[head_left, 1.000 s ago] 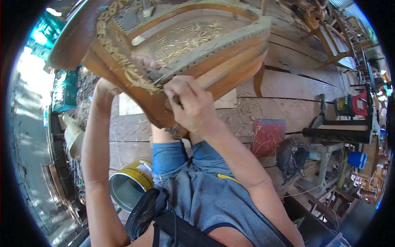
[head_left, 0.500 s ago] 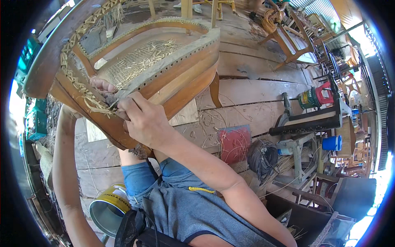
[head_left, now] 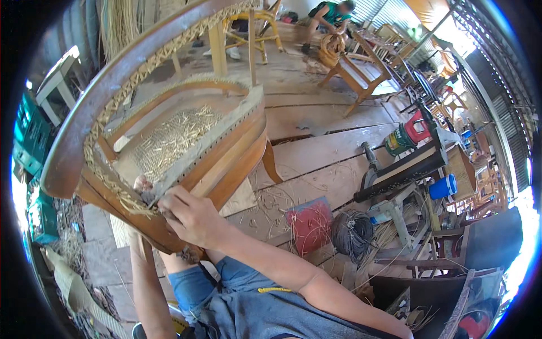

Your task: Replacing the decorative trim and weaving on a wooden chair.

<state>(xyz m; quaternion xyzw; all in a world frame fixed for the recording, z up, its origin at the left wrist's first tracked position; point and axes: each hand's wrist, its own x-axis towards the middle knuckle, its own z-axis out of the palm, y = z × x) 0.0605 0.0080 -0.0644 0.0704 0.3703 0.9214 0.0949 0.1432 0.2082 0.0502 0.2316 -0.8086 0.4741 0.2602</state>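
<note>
A brown wooden chair [head_left: 228, 161] lies tipped in front of me, with a row of small holes along its greyish rail [head_left: 217, 131]. Cane shavings are scattered over its woven cane panel [head_left: 169, 138]. Braided cane edging [head_left: 101, 121] runs along the curved frame, with loose ends at the near corner. At that corner my right hand [head_left: 192, 213] is closed, its fingertips pinched against the rail; what they hold is too small to make out. My left hand [head_left: 143, 183] reaches under the frame, and its bent fingers show on the inner side; the rest is hidden by the wood.
On the plank floor to the right lie a red panel [head_left: 309, 226] and a dark coil of strands [head_left: 353, 231]. Beyond are a blue bucket [head_left: 442, 186] and more chair frames [head_left: 361, 79]. Green crates [head_left: 31, 135] stand at left. Another person [head_left: 330, 17] sits far back.
The view has tilted upward, so the chair and hands appear lower and more of the far workshop shows. My hands stay at the same chair corner.
</note>
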